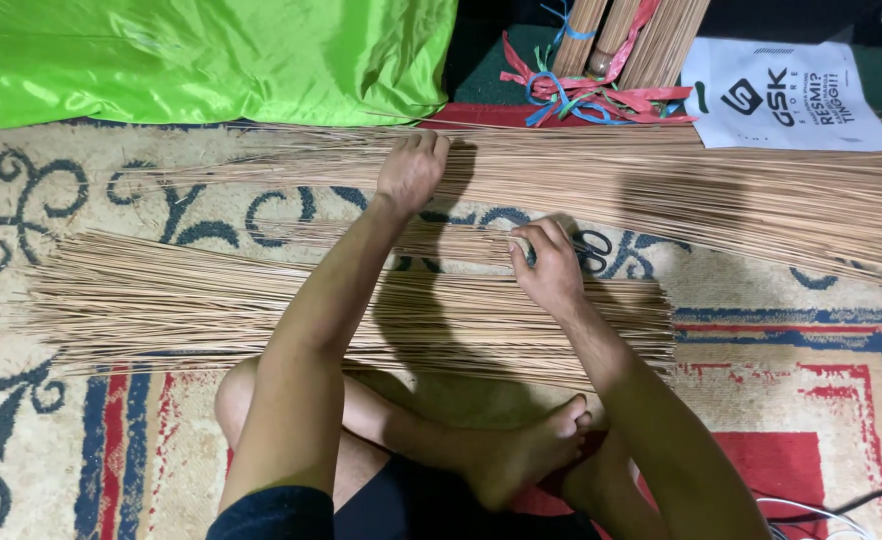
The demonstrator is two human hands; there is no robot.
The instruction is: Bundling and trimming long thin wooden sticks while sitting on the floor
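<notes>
Thin tan broom sticks lie in three spreads on the patterned carpet [801, 370], all with their long axis running left to right across the view. The far spread [681, 180] is the longest, reaching from the left of centre out past the right edge. A small middle bunch [361, 235] lies between the other two. The near spread [161, 300] is a wide flat layer just in front of the person's crossed legs, its ends fanned at the left.

The left hand [411, 170] rests palm down on the far spread, fingers bent over the sticks and pointing away from the body; whether any stick is pinched under them cannot be told. The sticks run crosswise under that hand, sticking out to both sides. The right hand [549, 265] sits at the right end of the middle bunch, closed around a small dark tool with a looped handle [591, 250], perhaps scissors; too little of it shows to be sure. The near spread passes under that wrist.

Beyond the far spread lie a bright green satin cloth [211, 60] at top left, three tied bundles of sticks [621, 35] with red, blue and green ribbon strips [581, 95], and one white printed bag [786, 95].
</notes>
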